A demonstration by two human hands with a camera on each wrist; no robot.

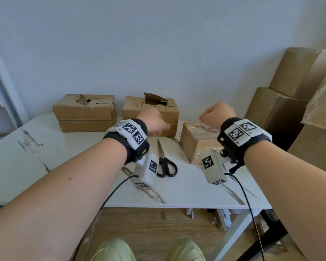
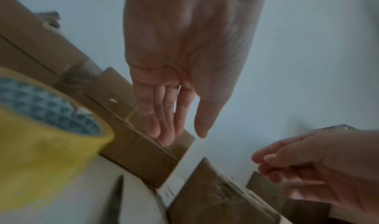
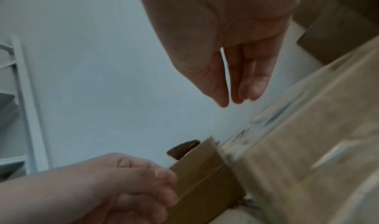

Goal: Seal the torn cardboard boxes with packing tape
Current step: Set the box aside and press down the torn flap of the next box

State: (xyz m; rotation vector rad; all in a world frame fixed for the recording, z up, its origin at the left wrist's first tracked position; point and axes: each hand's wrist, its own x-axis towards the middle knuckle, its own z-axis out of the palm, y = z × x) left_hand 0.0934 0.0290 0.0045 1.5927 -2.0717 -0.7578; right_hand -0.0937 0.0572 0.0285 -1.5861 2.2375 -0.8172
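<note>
Two torn cardboard boxes stand at the back of the white table: a left box (image 1: 85, 110) and a middle box (image 1: 137, 110) with a raised ripped flap. A third box (image 1: 196, 142), wrapped in clear tape, sits nearer on the right. My left hand (image 1: 154, 121) hovers in front of the middle box (image 2: 139, 154), fingers straight and relaxed, holding nothing. My right hand (image 1: 218, 113) hangs above the taped box (image 3: 307, 146), fingers straight and empty. A yellow tape roll (image 2: 41, 138) lies just under my left wrist. Black scissors (image 1: 165, 162) lie between the arms.
Large cardboard boxes (image 1: 290, 87) are stacked at the right beside the table. A white shelf frame (image 1: 0, 81) stands at the far left. The table's front edge (image 1: 177, 204) lies close to my knees, with wood floor below.
</note>
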